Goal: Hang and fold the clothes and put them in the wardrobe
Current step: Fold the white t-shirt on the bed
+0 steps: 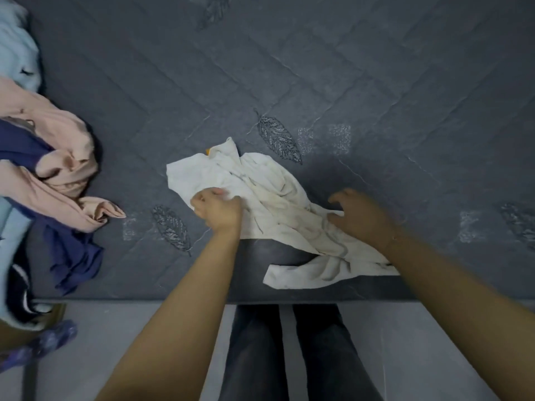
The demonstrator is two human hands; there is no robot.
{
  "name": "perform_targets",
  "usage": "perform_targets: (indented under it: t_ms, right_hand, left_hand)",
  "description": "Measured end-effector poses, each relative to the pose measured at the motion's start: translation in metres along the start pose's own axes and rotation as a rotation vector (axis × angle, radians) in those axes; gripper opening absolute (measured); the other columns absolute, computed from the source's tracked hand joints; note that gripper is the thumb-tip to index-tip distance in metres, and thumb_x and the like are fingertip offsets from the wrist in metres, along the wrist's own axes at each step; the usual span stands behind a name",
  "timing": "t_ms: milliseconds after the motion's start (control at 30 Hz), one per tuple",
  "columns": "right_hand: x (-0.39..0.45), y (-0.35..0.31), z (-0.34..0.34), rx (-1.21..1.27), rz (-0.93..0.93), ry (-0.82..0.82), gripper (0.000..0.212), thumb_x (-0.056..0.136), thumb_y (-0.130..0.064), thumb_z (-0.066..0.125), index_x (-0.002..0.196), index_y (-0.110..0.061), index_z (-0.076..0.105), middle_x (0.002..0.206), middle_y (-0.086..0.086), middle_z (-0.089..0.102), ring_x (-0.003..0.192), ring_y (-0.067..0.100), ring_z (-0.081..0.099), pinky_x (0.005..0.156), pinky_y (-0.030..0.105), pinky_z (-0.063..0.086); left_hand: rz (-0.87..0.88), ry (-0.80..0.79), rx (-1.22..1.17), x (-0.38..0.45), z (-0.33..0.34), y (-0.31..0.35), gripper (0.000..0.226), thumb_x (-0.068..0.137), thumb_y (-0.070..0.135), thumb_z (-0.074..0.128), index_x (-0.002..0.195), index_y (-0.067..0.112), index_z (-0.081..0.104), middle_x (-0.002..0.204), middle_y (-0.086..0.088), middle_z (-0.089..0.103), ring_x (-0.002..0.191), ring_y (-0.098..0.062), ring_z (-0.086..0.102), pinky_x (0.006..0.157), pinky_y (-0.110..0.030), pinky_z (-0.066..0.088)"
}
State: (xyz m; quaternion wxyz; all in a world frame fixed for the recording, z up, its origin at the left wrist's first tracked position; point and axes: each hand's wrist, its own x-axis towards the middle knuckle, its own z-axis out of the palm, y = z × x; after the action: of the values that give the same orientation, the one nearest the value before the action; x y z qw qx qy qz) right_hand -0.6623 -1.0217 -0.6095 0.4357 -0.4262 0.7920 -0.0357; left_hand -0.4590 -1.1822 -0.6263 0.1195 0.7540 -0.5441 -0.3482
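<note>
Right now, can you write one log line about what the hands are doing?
left hand: grips white garment | right hand: fingers spread on it | garment: crumpled on bed | pile: left, untouched

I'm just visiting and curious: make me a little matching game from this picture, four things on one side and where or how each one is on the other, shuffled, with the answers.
Things:
1. white garment
2. pink garment
3. left hand
4. right hand

States:
A. fingers spread, resting at the white cloth's right edge
B. piled at the bed's left edge, with navy cloth
C. crumpled on the grey bedspread, partly hanging over the near edge
D. fist bunching white cloth

Pairs: 1-C, 2-B, 3-D, 4-A
</note>
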Motion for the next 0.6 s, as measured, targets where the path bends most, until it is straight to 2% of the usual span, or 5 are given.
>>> perform_targets:
  t_ms: [133,200,300,400,600]
  right_hand:
    - [0.044,-0.060,0.007,0.120,-0.226,0.066,0.043,0.092,-0.015,0.061,0.133,-0.006,0.052,0.135,0.013,0.048,0.122,0.029,0.046,0.101,0.040,0.039]
    - [0.070,-0.083,0.017,-0.015,-0.301,0.107,0.051,0.093,-0.017,0.057,0.142,-0.012,0.044,0.149,0.009,0.038,0.133,0.029,0.037,0.107,0.040,0.033]
    - [0.105,-0.107,0.032,-0.432,-0.387,0.138,0.047,0.096,-0.026,0.049,0.142,-0.023,0.043,0.150,0.002,0.036,0.136,0.025,0.031,0.107,0.040,0.030]
    - [0.119,-0.115,0.041,-0.450,-0.353,0.108,0.036,0.095,-0.022,0.052,0.131,-0.017,0.049,0.131,0.009,0.045,0.117,0.028,0.045,0.087,0.038,0.042]
    - [0.102,-0.098,0.017,-0.339,-0.133,0.046,0.032,0.090,-0.003,0.054,0.121,-0.006,0.060,0.129,0.017,0.055,0.109,0.032,0.057,0.085,0.031,0.043]
  left_hand:
    - [-0.091,0.013,0.028,0.048,-0.014,0.003,0.063,0.077,0.032,0.078,0.129,0.019,0.045,0.154,-0.008,0.012,0.136,-0.035,0.022,0.103,-0.036,0.035]
    - [-0.033,-0.070,0.090,0.066,-0.011,-0.003,0.068,0.077,0.042,0.077,0.134,0.025,0.045,0.157,-0.006,0.006,0.138,-0.036,0.017,0.109,-0.042,0.033]
    - [0.225,-0.236,0.268,0.080,-0.002,-0.021,0.035,0.079,0.029,0.077,0.106,0.016,0.060,0.151,-0.005,0.027,0.131,-0.032,0.022,0.102,-0.038,0.040]
    - [0.398,-0.255,0.258,0.088,-0.005,-0.041,0.012,0.077,0.001,0.072,0.083,0.007,0.065,0.125,-0.015,0.044,0.114,-0.035,0.041,0.093,-0.034,0.043]
    - [0.284,-0.200,0.059,0.063,-0.073,-0.095,0.015,0.075,-0.019,0.065,0.081,-0.005,0.066,0.091,-0.007,0.043,0.077,-0.018,0.046,0.070,-0.004,0.034]
